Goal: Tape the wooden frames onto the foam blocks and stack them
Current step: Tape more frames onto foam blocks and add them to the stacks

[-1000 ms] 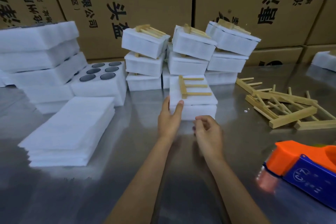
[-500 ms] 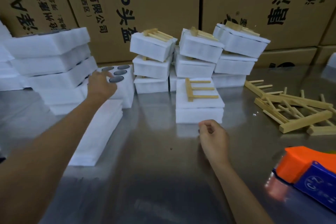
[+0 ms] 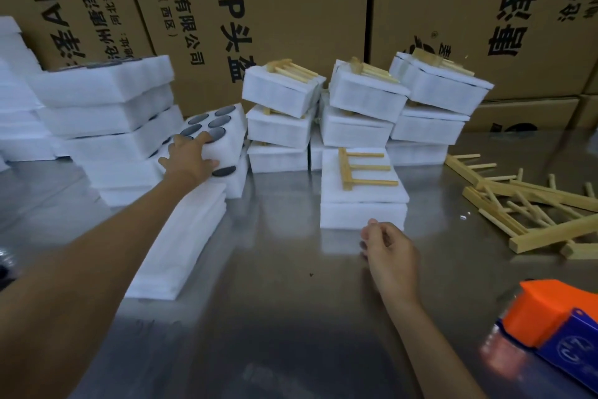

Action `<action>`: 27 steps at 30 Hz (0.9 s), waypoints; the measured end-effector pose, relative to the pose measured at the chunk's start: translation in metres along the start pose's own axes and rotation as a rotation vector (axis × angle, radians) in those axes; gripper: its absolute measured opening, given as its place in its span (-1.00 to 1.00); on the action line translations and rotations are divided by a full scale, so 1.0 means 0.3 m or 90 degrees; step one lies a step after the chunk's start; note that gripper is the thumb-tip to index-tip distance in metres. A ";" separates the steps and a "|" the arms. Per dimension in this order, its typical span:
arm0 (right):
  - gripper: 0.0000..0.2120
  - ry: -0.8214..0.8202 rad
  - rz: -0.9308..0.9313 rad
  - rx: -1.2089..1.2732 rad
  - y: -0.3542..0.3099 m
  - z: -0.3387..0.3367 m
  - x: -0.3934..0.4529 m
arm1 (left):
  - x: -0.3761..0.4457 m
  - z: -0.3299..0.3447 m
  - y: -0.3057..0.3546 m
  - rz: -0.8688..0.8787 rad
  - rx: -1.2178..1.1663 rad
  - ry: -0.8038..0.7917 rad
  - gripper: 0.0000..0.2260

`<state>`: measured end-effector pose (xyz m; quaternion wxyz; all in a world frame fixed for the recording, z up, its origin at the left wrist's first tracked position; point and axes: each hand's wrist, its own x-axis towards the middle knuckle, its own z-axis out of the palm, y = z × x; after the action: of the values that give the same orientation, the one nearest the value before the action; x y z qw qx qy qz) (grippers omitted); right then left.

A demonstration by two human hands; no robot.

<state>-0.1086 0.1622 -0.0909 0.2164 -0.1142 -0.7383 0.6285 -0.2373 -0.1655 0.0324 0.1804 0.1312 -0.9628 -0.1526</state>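
My left hand [image 3: 189, 157] grips the near corner of a white foam block with round holes [image 3: 223, 135] and tilts it up off the block beneath. A foam block [image 3: 362, 204] stands at the table's middle with a wooden comb-shaped frame [image 3: 359, 169] lying on top. My right hand [image 3: 386, 251] hovers just in front of that block, fingers loosely curled, holding nothing. Behind it stand three stacks of finished foam blocks with frames [image 3: 362, 97]. Loose wooden frames [image 3: 530, 204] lie piled at the right.
An orange and blue tape dispenser [image 3: 556, 330] sits at the near right. Flat foam sheets [image 3: 187, 236] lie under my left forearm. More holed foam blocks [image 3: 103, 107] are stacked at the left. Cardboard boxes [image 3: 291, 10] wall the back of the steel table [image 3: 275, 317].
My left hand left the middle block, reached left to the holed foam block and now lifts its near edge. My right hand stayed in front of the middle block.
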 end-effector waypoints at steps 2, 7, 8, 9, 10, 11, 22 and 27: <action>-0.59 0.007 0.000 0.011 0.002 -0.003 -0.002 | -0.024 -0.027 0.009 0.026 -0.036 0.041 -0.52; -0.63 0.012 0.022 0.031 -0.013 -0.012 -0.012 | -0.119 -0.120 0.038 0.039 -0.138 0.107 -0.56; -0.63 0.008 0.023 0.032 -0.017 -0.012 -0.014 | -0.146 -0.134 0.041 0.035 -0.151 0.106 -0.55; -0.64 0.006 0.021 0.030 -0.023 -0.012 -0.017 | -0.174 -0.146 0.042 0.030 -0.172 0.105 -0.54; -0.65 0.007 0.015 0.025 -0.027 -0.013 -0.019 | -0.204 -0.155 0.044 0.029 -0.198 0.105 -0.54; -0.68 0.008 0.013 0.019 -0.031 -0.014 -0.023 | -0.236 -0.163 0.044 0.034 -0.224 0.105 -0.54; -0.52 -0.064 0.083 0.073 -0.096 -0.079 -0.132 | -0.660 -0.150 0.115 0.118 -0.334 0.080 -0.62; -0.50 -0.077 0.076 0.040 -0.089 -0.125 -0.190 | -0.905 -0.130 0.169 0.267 -0.244 0.097 -0.65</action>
<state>-0.0384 0.1652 -0.0703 0.1373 -0.1130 -0.7220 0.6686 0.0123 -0.0448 0.0010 0.3011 -0.0959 -0.9063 -0.2805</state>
